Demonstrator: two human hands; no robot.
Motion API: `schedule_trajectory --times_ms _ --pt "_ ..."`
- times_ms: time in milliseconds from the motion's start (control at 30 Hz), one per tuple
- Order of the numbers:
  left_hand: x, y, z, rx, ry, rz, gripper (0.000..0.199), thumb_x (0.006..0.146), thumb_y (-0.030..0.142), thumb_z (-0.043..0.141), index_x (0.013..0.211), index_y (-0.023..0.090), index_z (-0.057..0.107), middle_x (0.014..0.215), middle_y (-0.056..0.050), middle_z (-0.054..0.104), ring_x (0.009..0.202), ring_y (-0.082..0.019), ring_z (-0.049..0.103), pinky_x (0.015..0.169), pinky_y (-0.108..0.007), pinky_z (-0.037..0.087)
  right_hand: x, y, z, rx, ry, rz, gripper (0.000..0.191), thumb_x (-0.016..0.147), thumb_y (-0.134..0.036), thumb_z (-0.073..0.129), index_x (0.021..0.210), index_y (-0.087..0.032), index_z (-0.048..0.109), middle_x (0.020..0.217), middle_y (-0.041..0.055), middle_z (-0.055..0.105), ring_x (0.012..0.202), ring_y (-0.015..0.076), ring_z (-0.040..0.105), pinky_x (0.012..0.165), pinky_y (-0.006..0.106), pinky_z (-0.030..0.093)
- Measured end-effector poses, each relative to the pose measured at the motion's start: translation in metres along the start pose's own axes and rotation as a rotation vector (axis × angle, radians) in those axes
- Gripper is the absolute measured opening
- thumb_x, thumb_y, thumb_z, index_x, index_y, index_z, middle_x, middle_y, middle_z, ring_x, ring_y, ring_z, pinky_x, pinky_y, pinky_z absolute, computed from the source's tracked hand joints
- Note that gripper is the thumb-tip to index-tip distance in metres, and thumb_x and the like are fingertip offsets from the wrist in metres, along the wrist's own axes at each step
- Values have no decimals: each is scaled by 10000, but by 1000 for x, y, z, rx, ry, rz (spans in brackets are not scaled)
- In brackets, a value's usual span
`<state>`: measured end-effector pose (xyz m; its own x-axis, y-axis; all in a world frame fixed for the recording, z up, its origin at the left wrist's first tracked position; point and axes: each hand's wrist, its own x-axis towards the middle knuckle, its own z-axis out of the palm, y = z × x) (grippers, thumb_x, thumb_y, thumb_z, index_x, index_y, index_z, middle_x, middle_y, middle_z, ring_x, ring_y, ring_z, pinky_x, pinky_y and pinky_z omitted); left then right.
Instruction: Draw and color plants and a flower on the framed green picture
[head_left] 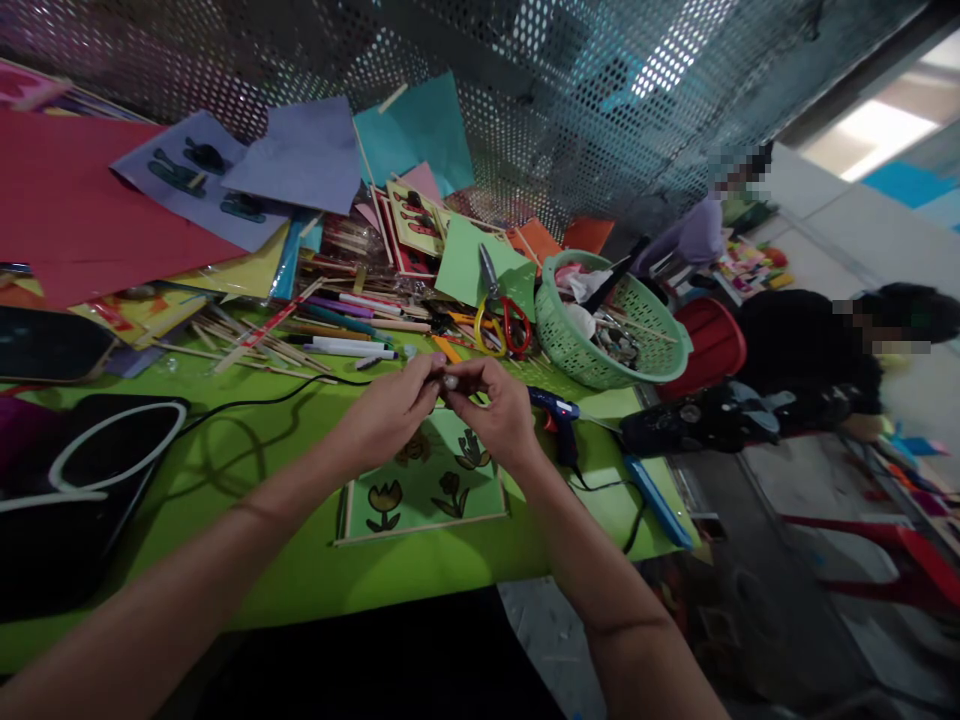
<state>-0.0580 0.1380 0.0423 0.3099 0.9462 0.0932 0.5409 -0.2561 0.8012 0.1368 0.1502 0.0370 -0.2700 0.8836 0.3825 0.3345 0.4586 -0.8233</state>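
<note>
My left hand (394,412) and my right hand (496,408) meet fingertip to fingertip, both closed in a pinch. Between them shows a small whitish thing (450,382), too small to name. Right below lies a green paper card (416,497) bearing several brown and dark green flower shapes, with thin wooden sticks along its edges. My hands hide its upper part. A blue glue gun (555,404) rests just right of my right hand. Beyond my fingers lie scissors (514,326) with red and yellow handles.
A green basket (611,365) of tools stands at the right, before a red bucket (709,345). Pens (349,347), sticks and coloured papers (307,155) heap up along the perforated metal panel (517,130). A black cable (262,402) crosses the left side. Another person (795,350) sits far right.
</note>
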Motion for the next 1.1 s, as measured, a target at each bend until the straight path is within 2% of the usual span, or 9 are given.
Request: schedule_trajectory --times_ms 267,400,533,733,1100 --pt "4 -3 0 -234 -26 23 251 999 449 425 1032 233 549 910 -50 644 827 -240 598 804 -371 488 0 0 1 27 5 -8 185 886 -274 754 1061 -217 738 936 30 815 777 172 760 770 305 619" --pt "5 -2 -2 -312 -42 16 302 1012 504 454 1026 227 574 890 -37 629 824 -230 584 785 -367 490 -3 -1 1 -83 -7 -23 205 874 -233 699 1073 -231 749 995 46 817 847 202 773 821 340 634" --pt "5 -4 1 -270 -18 38 267 1021 458 451 1036 228 585 971 -52 673 864 -229 614 809 -372 498 -4 -4 -1 -201 -17 -82 199 894 -201 678 1071 -246 757 1011 58 815 915 229 774 872 366 632" --pt "3 -10 8 -122 35 38 221 1018 370 407 1076 231 570 1022 -79 716 908 -255 663 862 -401 519 -5 -5 1 -205 -9 -164 179 932 -174 674 1085 -238 739 1003 62 807 951 230 777 862 347 627" --pt "1 -5 8 -59 58 21 247 1024 358 365 1087 232 568 1065 -106 737 939 -279 689 865 -417 513 -7 -5 5 -206 15 -138 158 943 -220 682 1091 -244 731 1003 54 817 863 210 761 826 343 621"
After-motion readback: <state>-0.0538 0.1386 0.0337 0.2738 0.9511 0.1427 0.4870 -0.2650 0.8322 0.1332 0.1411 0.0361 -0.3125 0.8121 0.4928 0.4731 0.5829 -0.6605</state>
